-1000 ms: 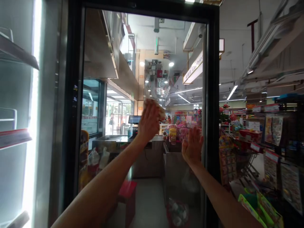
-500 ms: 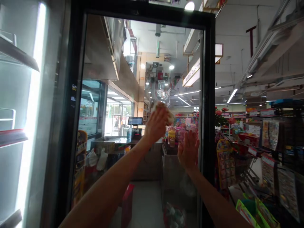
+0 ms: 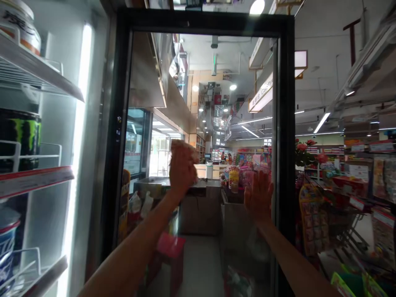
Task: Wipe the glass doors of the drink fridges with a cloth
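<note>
A glass door (image 3: 198, 222) in a black frame stands in front of me, with the store showing through it. My left hand (image 3: 180, 171) presses a pale cloth (image 3: 192, 153) against the pane near its middle, fingers over the cloth and pointing up. Part of the cloth is hidden behind the hand, and both are slightly blurred. Lower down by the right frame edge, my right hand (image 3: 258, 198) lies against the glass with its fingers outstretched and nothing in it.
At left are lit cooler shelves with a green-and-black can (image 3: 26, 136), a jar (image 3: 20, 27) and wire guards. To the right stand a card rack of small packets (image 3: 313, 218), pink flowers (image 3: 306, 145) and hanging goods. Behind the glass is a checkout counter (image 3: 198, 214).
My left hand with the cloth has swept left across the glass. My right hand keeps its place by the right frame edge. The view has turned left, showing more of the cooler shelves.
</note>
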